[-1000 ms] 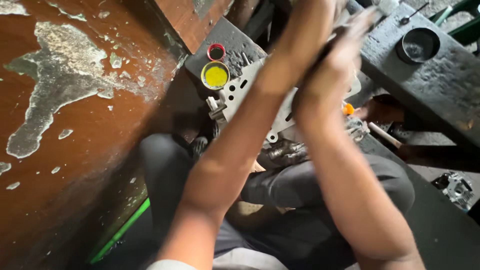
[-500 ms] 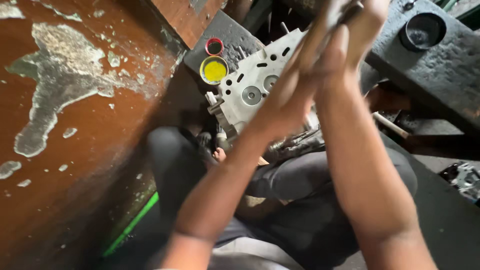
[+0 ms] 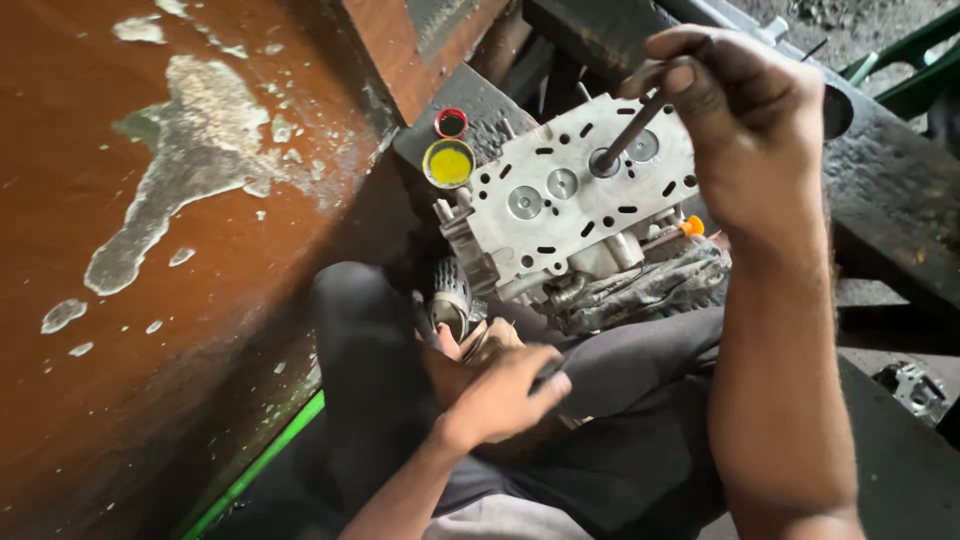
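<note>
Valve lapping underway: right hand (image 3: 755,130) pinching lapping stick (image 3: 628,132) on cylinder head (image 3: 570,205); left hand (image 3: 500,395) loosely curled on lap, holding nothing I can make out. Next needs both palms.

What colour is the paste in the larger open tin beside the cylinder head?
Yellow; the paste tin shows best in the head view, beside the cylinder head.

A rust-brown painted wall (image 3: 150,300) with flaking pale patches stands at left, a green strip (image 3: 255,470) along its base, beside dark grimy wooden beams (image 3: 890,220).
</note>
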